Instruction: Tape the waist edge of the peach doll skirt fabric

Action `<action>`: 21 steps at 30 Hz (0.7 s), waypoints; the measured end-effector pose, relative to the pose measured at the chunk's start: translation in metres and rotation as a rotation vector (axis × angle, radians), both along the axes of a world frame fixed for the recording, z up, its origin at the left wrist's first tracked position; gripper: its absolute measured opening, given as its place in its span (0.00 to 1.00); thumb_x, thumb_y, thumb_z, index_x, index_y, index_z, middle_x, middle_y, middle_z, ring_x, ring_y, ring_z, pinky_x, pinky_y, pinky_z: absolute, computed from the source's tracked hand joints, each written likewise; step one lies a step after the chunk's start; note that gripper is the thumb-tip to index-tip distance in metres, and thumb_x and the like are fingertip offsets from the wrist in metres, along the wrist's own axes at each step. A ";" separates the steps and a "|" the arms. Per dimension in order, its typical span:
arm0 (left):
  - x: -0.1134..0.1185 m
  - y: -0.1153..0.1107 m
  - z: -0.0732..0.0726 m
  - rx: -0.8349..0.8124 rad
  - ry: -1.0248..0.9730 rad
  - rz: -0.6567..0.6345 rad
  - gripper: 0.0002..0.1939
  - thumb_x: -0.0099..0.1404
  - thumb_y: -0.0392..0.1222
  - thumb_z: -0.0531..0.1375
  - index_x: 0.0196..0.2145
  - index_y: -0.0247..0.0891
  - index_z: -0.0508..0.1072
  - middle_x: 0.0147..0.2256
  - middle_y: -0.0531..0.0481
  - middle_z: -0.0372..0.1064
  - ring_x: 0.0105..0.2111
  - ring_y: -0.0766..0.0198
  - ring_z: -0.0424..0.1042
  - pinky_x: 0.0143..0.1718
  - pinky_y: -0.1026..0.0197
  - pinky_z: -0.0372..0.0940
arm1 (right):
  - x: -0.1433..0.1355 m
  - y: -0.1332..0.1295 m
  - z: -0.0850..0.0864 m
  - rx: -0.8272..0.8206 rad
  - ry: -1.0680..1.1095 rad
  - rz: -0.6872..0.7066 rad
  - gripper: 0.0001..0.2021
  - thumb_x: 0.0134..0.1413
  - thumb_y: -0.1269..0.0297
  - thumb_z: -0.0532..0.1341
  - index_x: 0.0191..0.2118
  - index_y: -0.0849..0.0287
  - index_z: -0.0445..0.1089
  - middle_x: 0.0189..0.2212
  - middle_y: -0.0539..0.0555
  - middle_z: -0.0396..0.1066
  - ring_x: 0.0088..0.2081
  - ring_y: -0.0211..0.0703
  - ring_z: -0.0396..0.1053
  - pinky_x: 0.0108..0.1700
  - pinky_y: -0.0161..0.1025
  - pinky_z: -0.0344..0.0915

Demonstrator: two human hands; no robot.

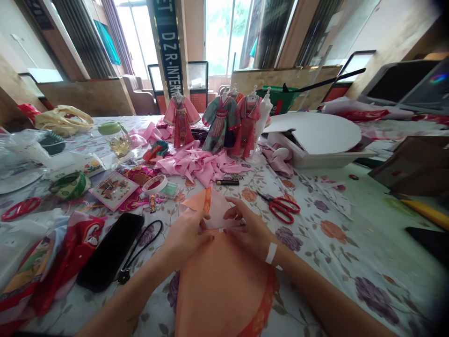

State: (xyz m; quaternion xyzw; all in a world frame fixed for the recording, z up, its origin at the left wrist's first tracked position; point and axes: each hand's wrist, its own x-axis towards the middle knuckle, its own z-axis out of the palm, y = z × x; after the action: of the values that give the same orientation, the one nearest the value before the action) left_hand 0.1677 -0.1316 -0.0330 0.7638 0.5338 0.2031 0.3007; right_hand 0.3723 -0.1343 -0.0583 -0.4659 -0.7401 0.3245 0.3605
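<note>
A peach-orange piece of fabric (220,281) with a deeper orange patterned border lies on the flowered tablecloth in front of me. Its upper part is folded, and a paler layer (217,208) shows there. My left hand (189,236) holds the left side of the fold, thumb and fingers closed on the cloth. Opposite it, my right hand (249,229) pinches the right side, its fingers curled at the edge. A strip of white tape (271,253) is stuck on my right wrist. Between the hands a small white bit shows at the fold.
Red-handled scissors (283,209) lie right of my hands. A black phone (110,250) with a strap is at left, near a tape roll (155,184) and a lidded jug (115,139). Pink fabric scraps (203,164) lie before several small dressed mannequins (221,119). A white turntable (312,131) stands behind, right.
</note>
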 end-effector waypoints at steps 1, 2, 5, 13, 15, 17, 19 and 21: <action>0.002 0.001 0.001 -0.004 0.012 -0.020 0.17 0.50 0.37 0.63 0.41 0.38 0.72 0.30 0.51 0.71 0.35 0.57 0.67 0.34 0.60 0.58 | -0.001 -0.001 -0.001 -0.005 -0.015 0.026 0.35 0.45 0.77 0.57 0.60 0.52 0.49 0.39 0.54 0.67 0.39 0.42 0.67 0.39 0.40 0.66; 0.005 0.002 0.002 -0.017 0.015 -0.045 0.16 0.50 0.37 0.63 0.40 0.38 0.72 0.29 0.51 0.71 0.34 0.57 0.67 0.33 0.60 0.58 | -0.002 -0.003 -0.002 -0.009 -0.030 0.050 0.36 0.45 0.77 0.57 0.61 0.52 0.48 0.40 0.54 0.66 0.40 0.43 0.67 0.40 0.41 0.66; 0.007 0.006 0.002 -0.055 -0.005 -0.097 0.11 0.51 0.35 0.62 0.35 0.37 0.74 0.27 0.51 0.70 0.31 0.60 0.67 0.31 0.62 0.58 | -0.003 -0.005 -0.004 0.000 -0.058 0.101 0.37 0.46 0.77 0.57 0.62 0.51 0.46 0.42 0.55 0.66 0.43 0.44 0.66 0.44 0.44 0.66; -0.001 0.008 0.001 -0.208 -0.273 -0.154 0.06 0.55 0.35 0.58 0.30 0.36 0.75 0.31 0.50 0.71 0.32 0.64 0.67 0.33 0.64 0.60 | -0.008 -0.006 0.000 -0.054 0.053 0.135 0.37 0.51 0.78 0.55 0.64 0.48 0.42 0.34 0.49 0.66 0.35 0.38 0.67 0.41 0.39 0.67; 0.000 0.008 0.001 -0.261 -0.338 -0.160 0.06 0.53 0.34 0.59 0.31 0.35 0.74 0.31 0.51 0.70 0.31 0.66 0.66 0.32 0.65 0.60 | -0.010 -0.007 0.001 -0.092 0.094 0.126 0.37 0.51 0.78 0.55 0.64 0.47 0.42 0.32 0.48 0.66 0.34 0.37 0.67 0.39 0.37 0.67; 0.002 0.008 0.001 -0.290 -0.379 -0.168 0.10 0.49 0.32 0.61 0.33 0.36 0.72 0.30 0.53 0.69 0.29 0.67 0.65 0.31 0.66 0.59 | -0.011 -0.008 0.002 -0.121 0.129 0.118 0.37 0.51 0.78 0.56 0.64 0.48 0.42 0.31 0.48 0.66 0.33 0.36 0.67 0.37 0.36 0.67; 0.004 0.008 0.001 -0.277 -0.386 -0.161 0.10 0.48 0.33 0.63 0.32 0.36 0.71 0.29 0.54 0.68 0.28 0.68 0.64 0.29 0.66 0.59 | -0.011 -0.008 0.003 -0.133 0.136 0.109 0.37 0.50 0.77 0.56 0.64 0.49 0.43 0.31 0.48 0.67 0.32 0.36 0.67 0.35 0.35 0.67; 0.007 0.008 -0.001 -0.267 -0.387 -0.152 0.06 0.51 0.37 0.63 0.30 0.36 0.72 0.27 0.53 0.68 0.27 0.67 0.64 0.28 0.66 0.58 | -0.011 -0.009 0.006 -0.139 0.107 0.100 0.37 0.50 0.77 0.56 0.64 0.50 0.43 0.31 0.48 0.67 0.32 0.37 0.67 0.35 0.35 0.67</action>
State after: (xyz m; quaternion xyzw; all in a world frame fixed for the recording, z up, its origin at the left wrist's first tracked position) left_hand 0.1746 -0.1236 -0.0337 0.7022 0.4292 0.2501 0.5100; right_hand 0.3615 -0.1434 -0.0527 -0.4343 -0.7178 0.4169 0.3497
